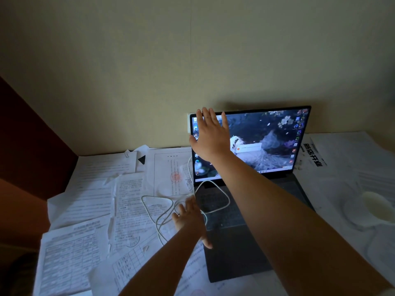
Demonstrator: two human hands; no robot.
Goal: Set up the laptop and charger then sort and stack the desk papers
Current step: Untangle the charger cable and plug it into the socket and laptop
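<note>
A dark laptop (241, 238) stands open on the desk, its screen (267, 144) lit with a desktop picture. My right hand (210, 135) reaches across in front of the screen's left edge, fingers spread, near a white wall outlet (188, 123) behind it. My left hand (190, 218) lies flat at the laptop's left edge, on the white charger cable (158, 212), which loops over the papers and keyboard. Whether it grips the cable is unclear. Printed papers (89, 201) lie scattered to the left and under my arms.
More printed sheets (333, 167) cover the desk right of the laptop, with a white bowl-like object (374, 208) on them. A black binder clip (142, 160) lies among the far left papers. A dark red panel (27, 133) bounds the desk's left side.
</note>
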